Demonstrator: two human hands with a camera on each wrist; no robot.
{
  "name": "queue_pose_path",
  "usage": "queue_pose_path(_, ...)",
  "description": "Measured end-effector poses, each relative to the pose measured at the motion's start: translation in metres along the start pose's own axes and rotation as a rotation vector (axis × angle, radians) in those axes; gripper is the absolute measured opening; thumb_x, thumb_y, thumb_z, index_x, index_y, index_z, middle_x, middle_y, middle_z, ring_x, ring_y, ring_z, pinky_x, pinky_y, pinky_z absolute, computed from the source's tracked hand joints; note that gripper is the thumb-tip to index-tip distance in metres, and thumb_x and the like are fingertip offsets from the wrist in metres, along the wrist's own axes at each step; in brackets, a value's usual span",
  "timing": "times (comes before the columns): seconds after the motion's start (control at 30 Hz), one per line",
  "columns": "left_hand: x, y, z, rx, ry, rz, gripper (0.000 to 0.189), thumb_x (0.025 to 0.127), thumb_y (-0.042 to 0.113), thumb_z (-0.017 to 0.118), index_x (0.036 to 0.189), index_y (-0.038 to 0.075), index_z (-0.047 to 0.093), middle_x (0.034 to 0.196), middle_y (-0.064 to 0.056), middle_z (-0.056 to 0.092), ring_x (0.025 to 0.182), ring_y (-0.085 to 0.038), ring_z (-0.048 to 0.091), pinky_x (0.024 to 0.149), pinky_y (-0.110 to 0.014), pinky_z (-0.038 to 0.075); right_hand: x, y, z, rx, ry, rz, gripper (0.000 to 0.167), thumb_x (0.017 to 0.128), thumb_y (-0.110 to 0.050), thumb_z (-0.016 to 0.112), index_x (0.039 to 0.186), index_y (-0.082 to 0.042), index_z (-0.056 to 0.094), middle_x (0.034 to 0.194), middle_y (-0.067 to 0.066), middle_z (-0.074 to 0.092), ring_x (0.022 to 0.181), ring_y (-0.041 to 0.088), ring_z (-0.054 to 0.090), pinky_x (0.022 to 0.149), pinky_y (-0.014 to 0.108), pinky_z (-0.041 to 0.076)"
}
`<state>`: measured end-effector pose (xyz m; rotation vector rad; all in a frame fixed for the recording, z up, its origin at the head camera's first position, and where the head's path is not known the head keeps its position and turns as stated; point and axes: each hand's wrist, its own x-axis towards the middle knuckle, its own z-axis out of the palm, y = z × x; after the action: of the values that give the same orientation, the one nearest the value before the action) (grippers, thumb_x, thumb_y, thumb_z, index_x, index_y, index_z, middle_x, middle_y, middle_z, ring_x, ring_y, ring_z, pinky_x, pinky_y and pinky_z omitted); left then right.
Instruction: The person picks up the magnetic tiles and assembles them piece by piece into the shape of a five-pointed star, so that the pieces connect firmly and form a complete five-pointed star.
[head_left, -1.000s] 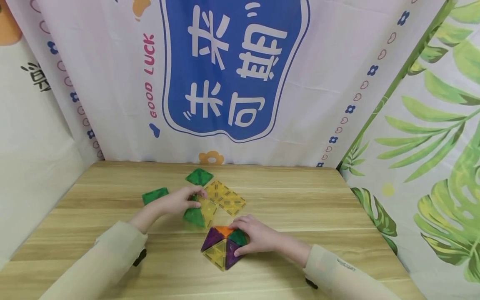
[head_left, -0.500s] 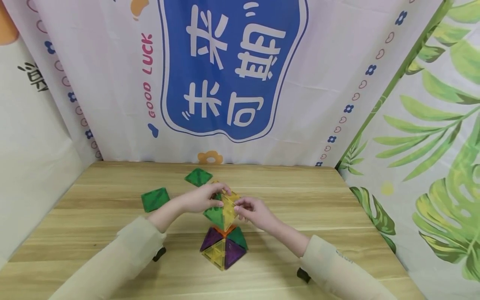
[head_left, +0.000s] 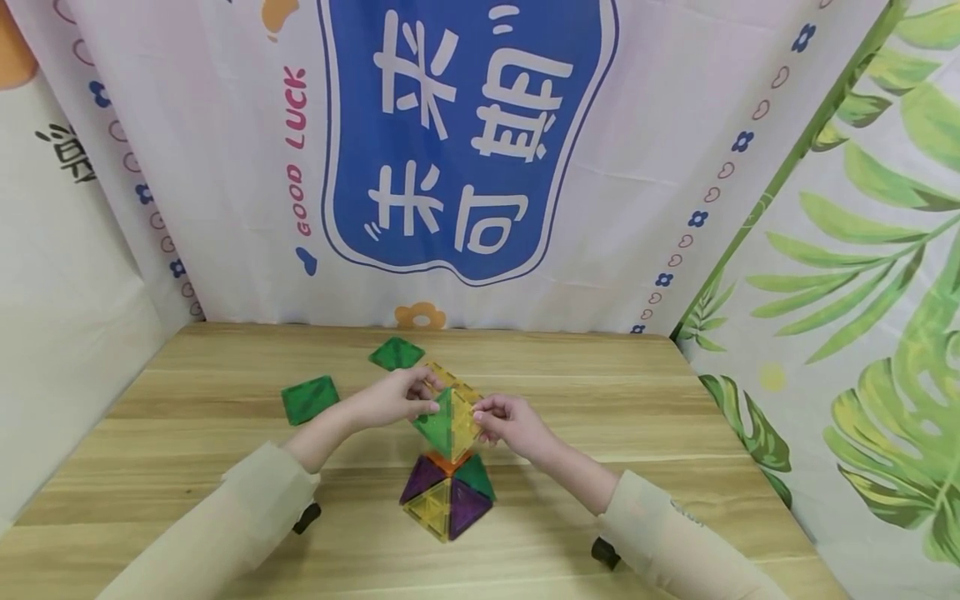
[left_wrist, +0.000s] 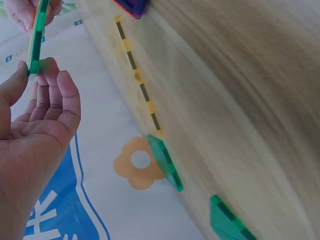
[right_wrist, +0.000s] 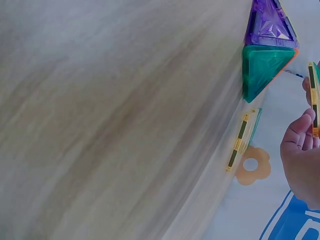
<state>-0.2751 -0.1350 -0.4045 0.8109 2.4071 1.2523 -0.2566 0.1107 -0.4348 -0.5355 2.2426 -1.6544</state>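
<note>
My left hand (head_left: 393, 398) pinches a green triangular magnetic tile (head_left: 435, 423) between thumb and fingers. A yellow triangular magnetic tile (head_left: 463, 422) meets it along one edge, and my right hand (head_left: 517, 427) pinches that one's outer side. In the left wrist view the green tile stands nearly edge-on between the fingertips. Just below the pair, toward me, a pyramid-like cluster rests on the table, with purple tiles (head_left: 470, 505), a yellow tile (head_left: 429, 508), a green tile (head_left: 476, 475) and an orange tile (head_left: 441, 463) partly hidden behind the lower corner of the held pair.
Flat yellow tiles (head_left: 452, 380) lie behind the hands, partly covered. One green tile (head_left: 397, 353) lies near the back edge of the wooden table (head_left: 600, 392), another green tile (head_left: 310, 400) beside my left forearm. A printed cloth (head_left: 247, 250) hangs behind.
My right hand has left the cluster and now pinches the yellow tile. My left hand has brought the joined green and yellow pair rightward, to just behind the cluster's top.
</note>
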Motion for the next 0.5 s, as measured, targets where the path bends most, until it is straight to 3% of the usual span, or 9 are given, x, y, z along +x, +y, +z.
queue_pose_path(0.17, -0.001, -0.008, 0.003, -0.014, 0.007, -0.015, 0.027, 0.094, 0.015, 0.058, 0.115, -0.001, 0.055, 0.097, -0.009, 0.065, 0.082, -0.016, 0.061, 0.071, -0.046, 0.054, 0.001, 0.006, 0.002, 0.022, -0.004, 0.006, 0.024, 0.094, -0.011, 0.058, 0.109, 0.007, 0.06, 0.083, 0.014, 0.066, 0.069, 0.02, 0.061, 0.067, 0.045, 0.055)
queue_pose_path(0.4, 0.005, -0.021, 0.014, -0.009, 0.035, -0.02, 0.022, 0.094, 0.011, 0.058, 0.111, -0.002, 0.057, 0.095, -0.009, 0.065, 0.083, -0.015, 0.061, 0.066, -0.028, 0.053, 0.004, 0.016, 0.003, 0.087, -0.081, 0.038, 0.028, 0.095, -0.009, 0.054, 0.116, 0.009, 0.056, 0.082, 0.007, 0.064, 0.067, 0.014, 0.059, 0.066, 0.032, 0.055)
queue_pose_path(0.5, 0.007, -0.026, 0.019, -0.025, 0.045, -0.039, 0.021, 0.094, 0.009, 0.057, 0.111, -0.003, 0.057, 0.098, -0.011, 0.065, 0.087, -0.017, 0.061, 0.068, -0.027, 0.052, 0.007, 0.023, 0.005, 0.102, -0.084, 0.063, 0.027, 0.096, -0.007, 0.052, 0.117, 0.009, 0.056, 0.082, 0.005, 0.064, 0.067, 0.012, 0.058, 0.063, 0.026, 0.053)
